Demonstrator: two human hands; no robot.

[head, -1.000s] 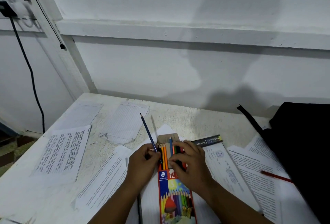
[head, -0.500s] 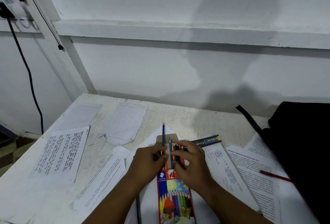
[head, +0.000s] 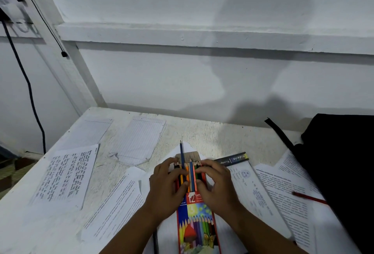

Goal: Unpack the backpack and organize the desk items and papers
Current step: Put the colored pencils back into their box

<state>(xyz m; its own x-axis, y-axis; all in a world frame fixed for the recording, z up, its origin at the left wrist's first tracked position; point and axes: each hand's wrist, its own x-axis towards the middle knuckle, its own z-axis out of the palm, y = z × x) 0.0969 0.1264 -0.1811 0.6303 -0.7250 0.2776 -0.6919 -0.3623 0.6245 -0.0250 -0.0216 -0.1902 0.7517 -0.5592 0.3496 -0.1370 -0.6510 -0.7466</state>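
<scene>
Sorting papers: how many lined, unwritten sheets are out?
2: white lined paper sheet at the desk's far-left corner; torn white lined sheet right of it. Printed pages may hide more.

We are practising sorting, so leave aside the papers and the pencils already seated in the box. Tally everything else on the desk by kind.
Pencil boxes: 2 (colour-pencil box, dark box)
Pencils: 3 (blue pencil in the left hand grip, red pencil, dark pencil, perhaps a pen)
Backpack: 1
Total: 6
</scene>
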